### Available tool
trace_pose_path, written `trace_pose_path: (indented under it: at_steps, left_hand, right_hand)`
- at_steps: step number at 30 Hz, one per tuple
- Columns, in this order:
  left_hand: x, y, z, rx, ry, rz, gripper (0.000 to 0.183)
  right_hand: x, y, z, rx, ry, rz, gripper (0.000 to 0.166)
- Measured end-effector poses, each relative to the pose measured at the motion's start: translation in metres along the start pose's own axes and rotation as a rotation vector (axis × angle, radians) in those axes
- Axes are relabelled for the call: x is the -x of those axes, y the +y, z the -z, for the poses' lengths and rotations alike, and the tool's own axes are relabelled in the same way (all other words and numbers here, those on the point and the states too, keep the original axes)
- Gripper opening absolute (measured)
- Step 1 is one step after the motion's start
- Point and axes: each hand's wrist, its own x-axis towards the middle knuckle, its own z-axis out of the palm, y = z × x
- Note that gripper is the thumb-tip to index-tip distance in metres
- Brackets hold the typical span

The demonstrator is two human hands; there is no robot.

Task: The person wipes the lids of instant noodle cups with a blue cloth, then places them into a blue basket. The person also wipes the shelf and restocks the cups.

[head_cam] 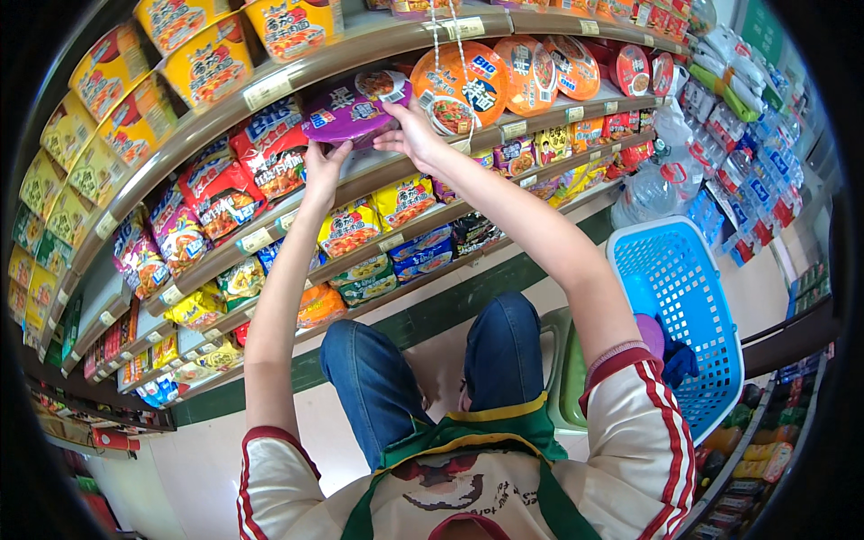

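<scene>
A round purple tub of instant noodles (351,111) is tilted at the front of a shelf, between both of my hands. My left hand (325,165) grips its lower left edge, thumb against the rim. On its right side, my right hand (408,131) has its fingers on the lid's edge. Orange noodle tubs (462,88) stand on edge just to the right on the same shelf. Red bags of instant noodles (270,152) lean upright to the left of the purple tub. White beaded strings (462,50) hang in front of the nearest orange tub.
Yellow noodle cups (206,64) are stacked on the shelf above. Lower shelves hold noodle packets (349,228). A blue plastic basket (729,324) stands at my right, over a green item (574,371). Water bottles (763,162) are piled beyond it.
</scene>
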Motion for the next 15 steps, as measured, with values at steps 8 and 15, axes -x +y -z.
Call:
trace_pose_path:
  at_steps: [8, 15]
  left_hand:
    - [-0.036, -0.024, -0.022, 0.007, 0.051, -0.11, 0.059]
    - [-0.067, -0.051, -0.019, -0.489, 0.284, -0.109, 0.068]
  right_hand:
    - [-0.059, 0.019, -0.003, 0.072, 0.186, 0.103, 0.045]
    - [-0.1, 0.028, -0.022, 0.367, 0.411, 0.105, 0.07]
